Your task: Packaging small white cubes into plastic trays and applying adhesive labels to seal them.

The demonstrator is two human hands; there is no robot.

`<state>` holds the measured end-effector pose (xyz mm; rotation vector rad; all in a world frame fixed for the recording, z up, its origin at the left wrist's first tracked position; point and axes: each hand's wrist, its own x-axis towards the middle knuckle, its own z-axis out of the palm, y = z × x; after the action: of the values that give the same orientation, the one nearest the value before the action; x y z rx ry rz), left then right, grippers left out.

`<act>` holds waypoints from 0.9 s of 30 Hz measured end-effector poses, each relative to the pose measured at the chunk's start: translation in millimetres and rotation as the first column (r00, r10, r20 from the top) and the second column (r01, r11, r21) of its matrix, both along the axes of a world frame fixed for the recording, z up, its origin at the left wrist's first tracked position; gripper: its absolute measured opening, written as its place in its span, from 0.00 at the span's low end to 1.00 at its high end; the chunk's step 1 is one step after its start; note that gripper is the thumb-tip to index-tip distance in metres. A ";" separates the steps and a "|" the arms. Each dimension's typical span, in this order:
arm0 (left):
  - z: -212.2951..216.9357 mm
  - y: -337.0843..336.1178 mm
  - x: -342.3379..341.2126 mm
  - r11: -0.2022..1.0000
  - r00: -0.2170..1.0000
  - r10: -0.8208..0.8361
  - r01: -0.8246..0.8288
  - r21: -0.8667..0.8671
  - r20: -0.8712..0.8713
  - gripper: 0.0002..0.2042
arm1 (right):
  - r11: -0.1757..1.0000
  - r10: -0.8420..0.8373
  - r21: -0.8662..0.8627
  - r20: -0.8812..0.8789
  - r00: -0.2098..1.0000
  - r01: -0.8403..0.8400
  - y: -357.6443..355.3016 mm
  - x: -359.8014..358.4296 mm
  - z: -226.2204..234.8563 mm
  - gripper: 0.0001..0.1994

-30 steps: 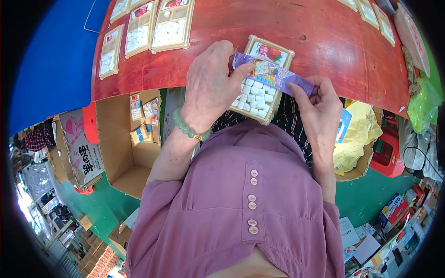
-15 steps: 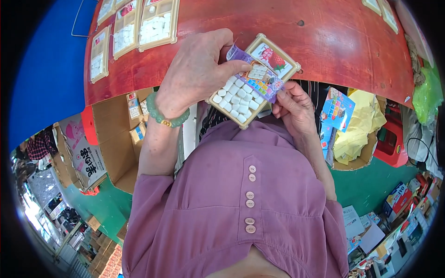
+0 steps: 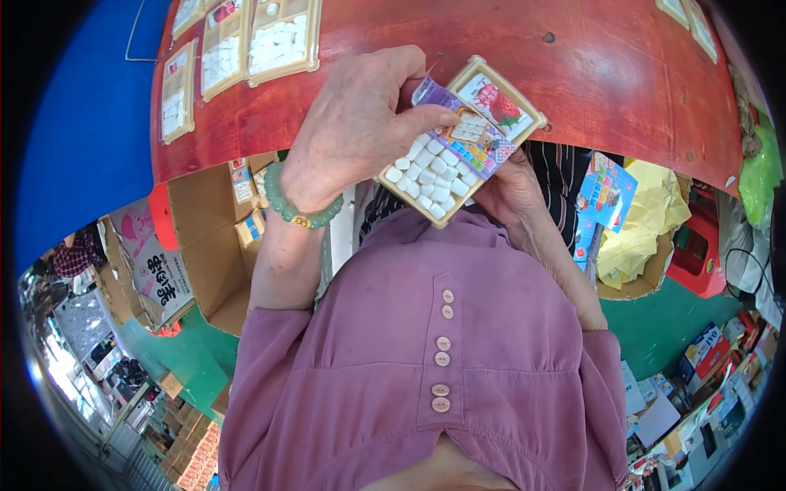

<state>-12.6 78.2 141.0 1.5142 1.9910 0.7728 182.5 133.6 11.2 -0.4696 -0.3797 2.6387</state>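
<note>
Close in front of me, at the red table's near edge, a tan plastic tray [image 3: 440,221] is held tilted. White rounded blocks [image 3: 434,176] fill its near part, and a card with a strawberry picture [image 3: 498,104] lies at the far end. A purple printed paper band [image 3: 481,149] lies across the tray's middle. My left hand [image 3: 360,123] is closed on the band, its thumb pressed flat on top; the band's left end sticks up beside the fingers. My right hand [image 3: 512,190] grips the tray from the right and below, most of its fingers hidden behind it.
Several similar trays [image 3: 282,69] stand on the red table [image 3: 458,24] at the far left. Below the table edge are an open cardboard box [image 3: 217,270] at left, and at right a box with yellow paper [image 3: 643,229], blue printed cards [image 3: 606,192] and a red plastic stool [image 3: 697,258].
My right hand's fingers, earlier at the band's right end, have moved behind and under the tray. The left thumb stays on the band. The tray appears slightly further right.
</note>
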 end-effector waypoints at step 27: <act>-2.9 -1.9 4.8 0.998 1.000 0.001 0.000 0.062 -0.006 0.19 | 0.841 -0.314 0.541 0.495 0.810 -0.005 -14.7 17.0 87.5 0.08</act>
<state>-7.8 76.3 138.1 1.5525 1.9884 0.8386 199.5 118.9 98.7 -1.0454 -1.1531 2.0439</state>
